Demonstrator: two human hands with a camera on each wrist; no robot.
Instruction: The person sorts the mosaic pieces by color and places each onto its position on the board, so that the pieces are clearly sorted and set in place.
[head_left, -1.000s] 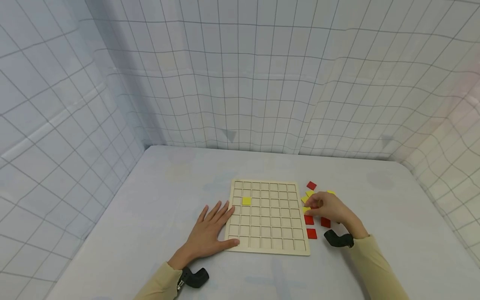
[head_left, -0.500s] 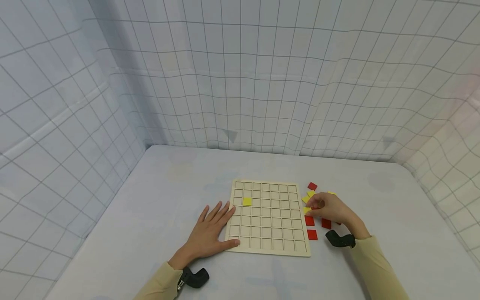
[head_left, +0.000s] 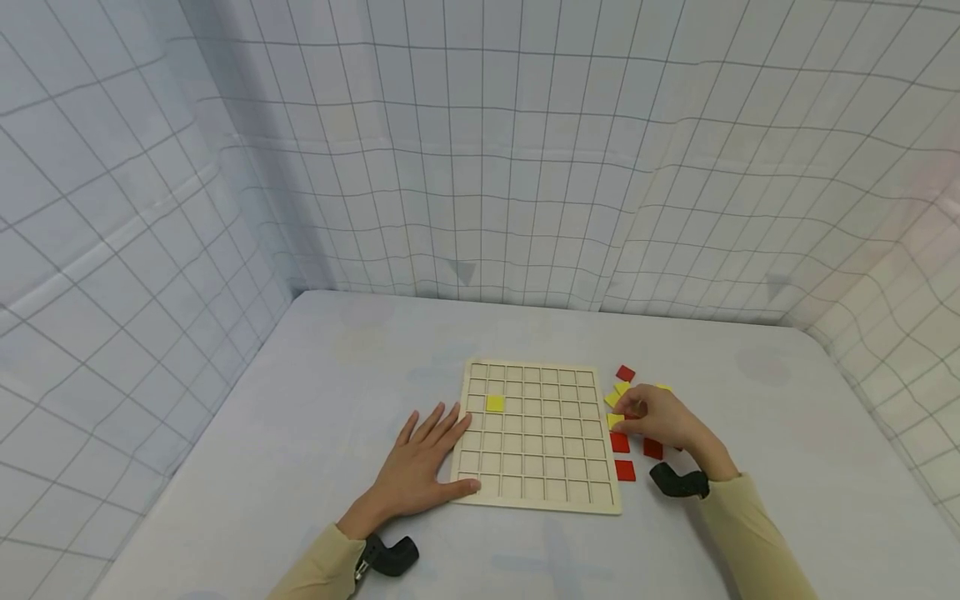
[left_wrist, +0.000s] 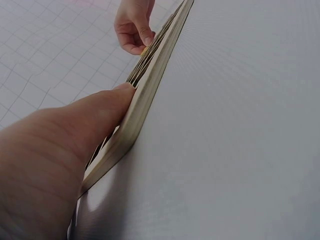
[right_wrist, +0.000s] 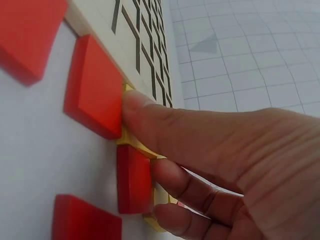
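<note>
A pale wooden grid board (head_left: pixel 536 504) lies flat on the table, with one yellow square tile (head_left: pixel 495 404) in a cell near its upper left. My left hand (head_left: pixel 412 475) spreads its fingers along the board's left edge; fingertips and thumb rest on the rim. In the left wrist view the thumb (left_wrist: pixel 95 112) lies over the board's edge. My right hand (head_left: pixel 663 417) is just right of the board, where thumb and fingers pinch a yellow square tile (head_left: pixel 615 422). In the right wrist view the thumb covers most of that tile (right_wrist: pixel 128 137), close beside a red tile (right_wrist: pixel 97 87).
Several loose tiles lie right of the board, among them red tiles (head_left: pixel 626 471) near me, another red tile (head_left: pixel 626 372) at the back and a yellow tile (head_left: pixel 664 387) behind the right hand. Grid-patterned curtains (head_left: pixel 525 167) enclose the table (head_left: pixel 360 367) at the back and sides.
</note>
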